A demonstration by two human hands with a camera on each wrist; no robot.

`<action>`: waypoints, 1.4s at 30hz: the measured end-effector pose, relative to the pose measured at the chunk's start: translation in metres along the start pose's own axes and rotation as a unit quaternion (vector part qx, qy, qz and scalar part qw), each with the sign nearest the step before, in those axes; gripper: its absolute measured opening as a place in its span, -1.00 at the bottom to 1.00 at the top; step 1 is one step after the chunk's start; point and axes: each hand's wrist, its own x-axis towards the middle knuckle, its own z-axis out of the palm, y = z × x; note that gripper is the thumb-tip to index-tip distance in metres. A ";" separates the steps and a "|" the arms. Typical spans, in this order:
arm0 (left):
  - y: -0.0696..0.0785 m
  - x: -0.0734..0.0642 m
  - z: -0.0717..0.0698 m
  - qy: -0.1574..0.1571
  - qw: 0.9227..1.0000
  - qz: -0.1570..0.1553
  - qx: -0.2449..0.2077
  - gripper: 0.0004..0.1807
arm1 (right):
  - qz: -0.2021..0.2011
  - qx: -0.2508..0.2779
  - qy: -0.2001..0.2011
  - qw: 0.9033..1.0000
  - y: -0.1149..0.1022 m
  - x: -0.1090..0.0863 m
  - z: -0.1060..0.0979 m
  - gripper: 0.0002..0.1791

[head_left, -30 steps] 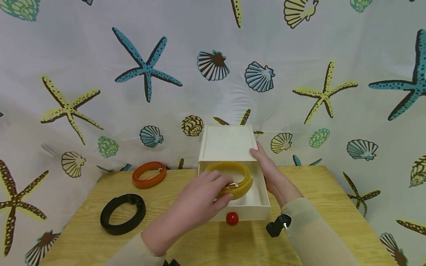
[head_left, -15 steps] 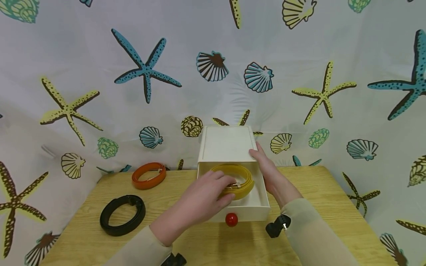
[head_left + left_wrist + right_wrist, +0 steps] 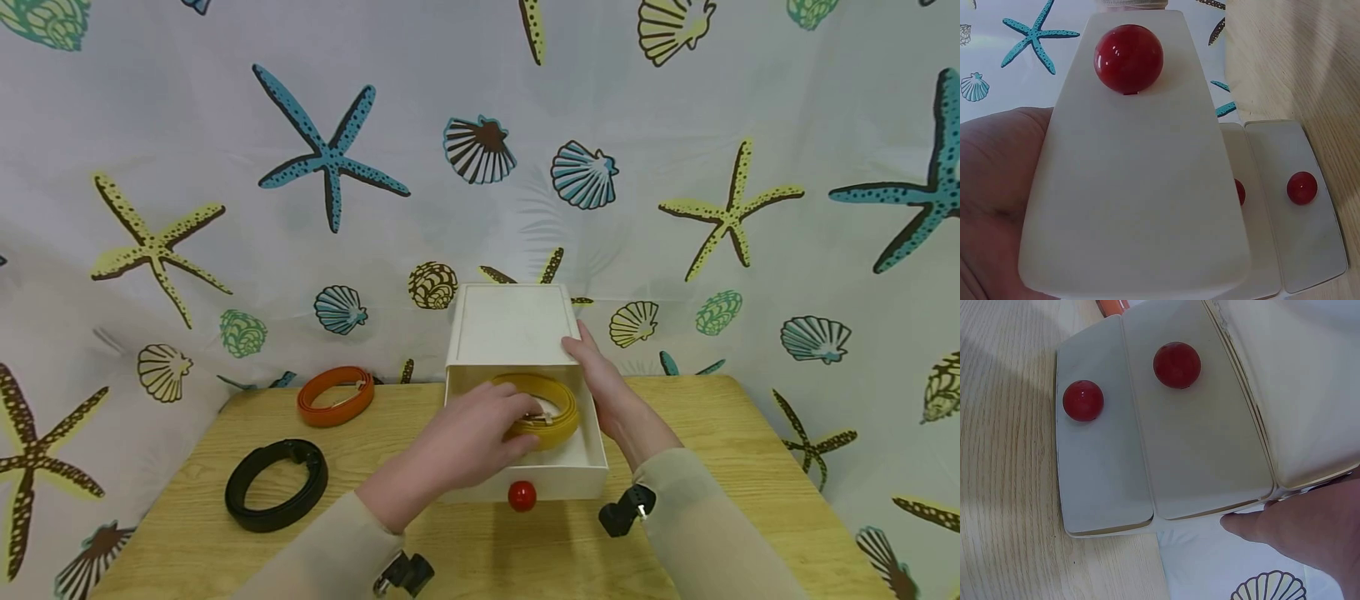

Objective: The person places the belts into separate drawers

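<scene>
Pinching yellow belt [image 3: 558, 432] in open drawer [image 3: 566, 482], left hand [image 3: 480, 437]; right hand [image 3: 611, 390] opposite, holding cabinet [image 3: 513, 323].

Left of my left grip [image 3: 474, 437], a coiled black belt [image 3: 272, 518] lies on the wooden desk [image 3: 750, 467]; farther from me, also to the grip's left, sits a coiled orange belt [image 3: 341, 412]. The desk runs beneath my grip, and beyond both hangs a white cloth [image 3: 480, 225] printed with starfish [image 3: 330, 156] and shells [image 3: 585, 177].
</scene>
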 end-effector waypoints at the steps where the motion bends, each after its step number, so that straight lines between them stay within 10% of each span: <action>1: 0.000 0.001 0.000 -0.006 1.000 -0.002 0.000 -0.65 | 0.000 0.000 0.000 1.000 0.000 0.000 0.000 -0.16; 42: -0.004 0.013 0.006 -0.030 0.999 -0.036 -0.012 -0.64 | 0.000 -0.004 0.008 1.000 0.001 0.000 0.000 -0.16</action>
